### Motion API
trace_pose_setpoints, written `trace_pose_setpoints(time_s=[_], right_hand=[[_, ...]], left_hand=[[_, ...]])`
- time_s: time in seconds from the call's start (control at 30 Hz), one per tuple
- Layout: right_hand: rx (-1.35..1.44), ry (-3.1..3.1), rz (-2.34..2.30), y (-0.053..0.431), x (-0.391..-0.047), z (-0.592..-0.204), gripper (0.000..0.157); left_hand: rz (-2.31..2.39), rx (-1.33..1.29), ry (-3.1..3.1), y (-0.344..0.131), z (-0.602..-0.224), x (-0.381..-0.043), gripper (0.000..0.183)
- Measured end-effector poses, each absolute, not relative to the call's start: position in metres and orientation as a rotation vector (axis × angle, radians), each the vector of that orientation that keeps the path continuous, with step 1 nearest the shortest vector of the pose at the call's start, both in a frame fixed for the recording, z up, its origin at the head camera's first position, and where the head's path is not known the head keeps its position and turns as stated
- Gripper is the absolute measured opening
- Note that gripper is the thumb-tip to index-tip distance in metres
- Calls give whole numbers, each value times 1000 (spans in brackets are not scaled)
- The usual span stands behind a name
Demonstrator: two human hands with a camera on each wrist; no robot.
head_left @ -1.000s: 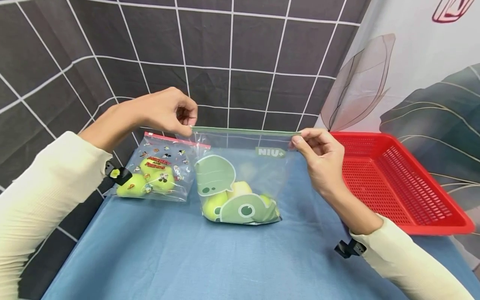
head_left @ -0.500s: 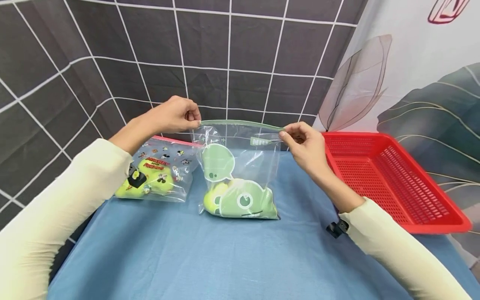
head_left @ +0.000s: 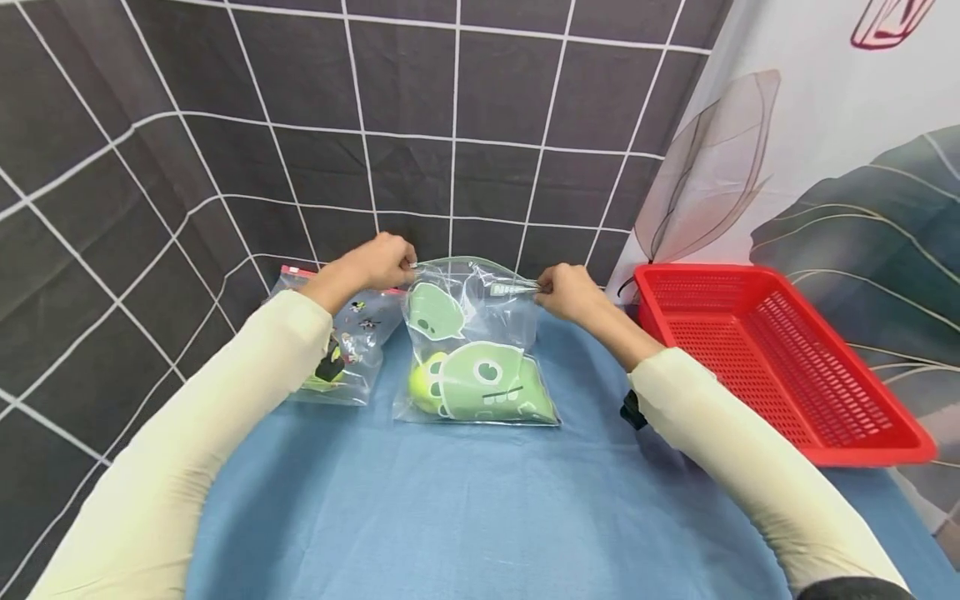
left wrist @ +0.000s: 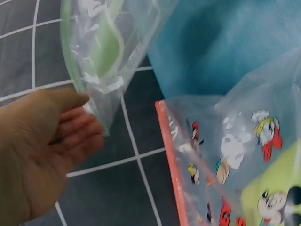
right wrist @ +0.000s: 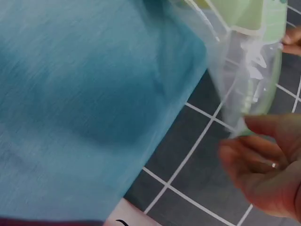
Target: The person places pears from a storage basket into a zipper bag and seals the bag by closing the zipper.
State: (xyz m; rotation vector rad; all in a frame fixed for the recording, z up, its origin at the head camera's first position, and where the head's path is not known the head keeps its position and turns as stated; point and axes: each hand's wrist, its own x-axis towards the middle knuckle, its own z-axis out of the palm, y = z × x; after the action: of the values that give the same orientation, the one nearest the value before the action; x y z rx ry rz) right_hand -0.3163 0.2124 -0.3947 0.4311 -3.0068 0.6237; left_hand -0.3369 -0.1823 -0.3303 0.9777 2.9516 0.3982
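Note:
A clear zip bag [head_left: 483, 379] with a green cartoon print sits on the blue cloth, with yellow-green round things partly visible inside. My left hand [head_left: 382, 260] pinches its top left corner; in the left wrist view the thumb and fingers [left wrist: 75, 136] meet at the bag's green zip edge. At the top right corner, my right hand [head_left: 567, 290] pinches the same edge, also visible in the right wrist view [right wrist: 268, 160]. Between the hands the green edge bows upward. Behind my left forearm lies a second zip bag [head_left: 367, 333] with a red edge and cartoon prints, partly hidden.
A red perforated plastic basket [head_left: 750, 358] stands at the right of the blue-covered table [head_left: 480, 508]. Dark grid-patterned cloth [head_left: 405, 92] rises behind and to the left. A pale leaf-patterned curtain [head_left: 810, 167] hangs at the right.
Both hands have drawn closer together and moved farther over the table, keeping hold of the green bag's corners. The bag's top has slackened and lowered, and my left arm now covers more of the red-edged bag.

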Motion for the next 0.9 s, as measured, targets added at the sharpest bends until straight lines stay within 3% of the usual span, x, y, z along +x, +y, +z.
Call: trace_pose_setpoints(time_s=[0.1,0.2,0.3,0.43,0.5,0.63,0.9], right_hand=[[354,-3254,477,211,-326,-399,84],[292,-3385,403,209,-329,-403,100],[364,-3360,389,204,-314,-396,92],[600,-3264,326,193,-283,-380,65],[664,-3292,304,186,-271,-376,59],[626,-3463,248,169,-246,-356,60],[656,-3485,92,160,-240,-352,64]], left_hand=[[262,884,2813,-175,-326,-323,41],[197,813,2721,-167,-311,-297,58],[208,755,2651,-164,-310,-284,61],[228,722,2559,-165,-322,-281,63],[252,701,2516,-166,-328,-280,65],[268,645,2476,-167,-339,-280,66],[256,626,2552,-170,-341,-278,66]])
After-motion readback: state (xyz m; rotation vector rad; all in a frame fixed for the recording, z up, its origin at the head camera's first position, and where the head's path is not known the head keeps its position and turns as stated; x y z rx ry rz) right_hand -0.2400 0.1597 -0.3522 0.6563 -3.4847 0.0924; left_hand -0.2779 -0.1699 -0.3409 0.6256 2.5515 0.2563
